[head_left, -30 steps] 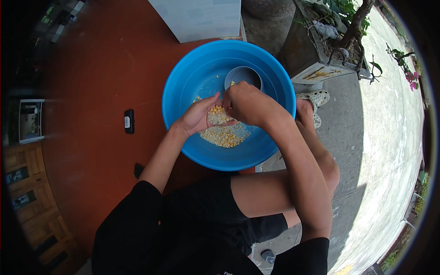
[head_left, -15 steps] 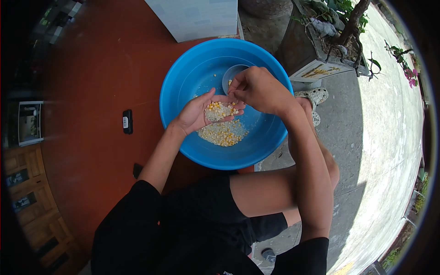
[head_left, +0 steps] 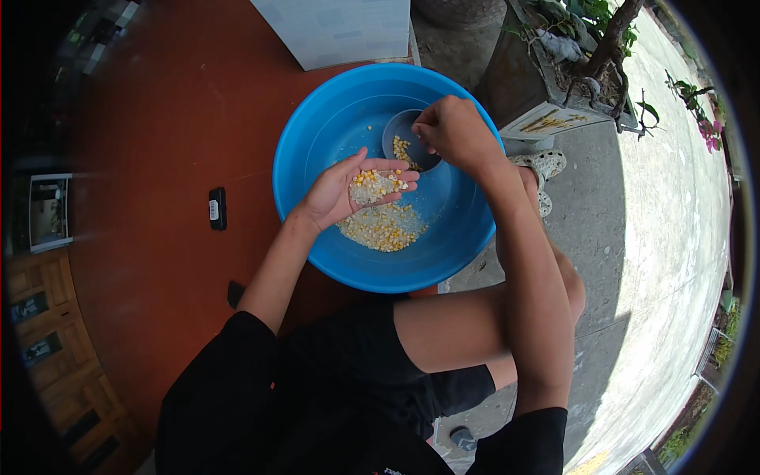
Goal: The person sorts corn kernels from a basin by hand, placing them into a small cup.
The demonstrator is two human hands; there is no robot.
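My left hand [head_left: 340, 190] lies palm up over the blue basin [head_left: 297, 229], fingers stretched out, with a heap of yellow and whitish grains [head_left: 372, 186] resting on it. More mixed grains [head_left: 386, 229] are spread on the basin floor just below that hand. Over the small translucent bowl [head_left: 389, 136] inside the basin is my right hand [head_left: 459, 136], its fingers pinched together; whatever may be between them is hidden. Yellow kernels [head_left: 402, 149] lie in the bowl.
A black object with a white label [head_left: 218, 209] is on the red floor [head_left: 158, 158] at the left. Behind the basin stands a pale box-like block [head_left: 348, 32]. A planter [head_left: 546, 119] is at the upper right, near a foot in a light clog [head_left: 548, 165].
My right hand has moved from above my left fingers to the right, over the small bowl. More of the bowl and its kernels now show.
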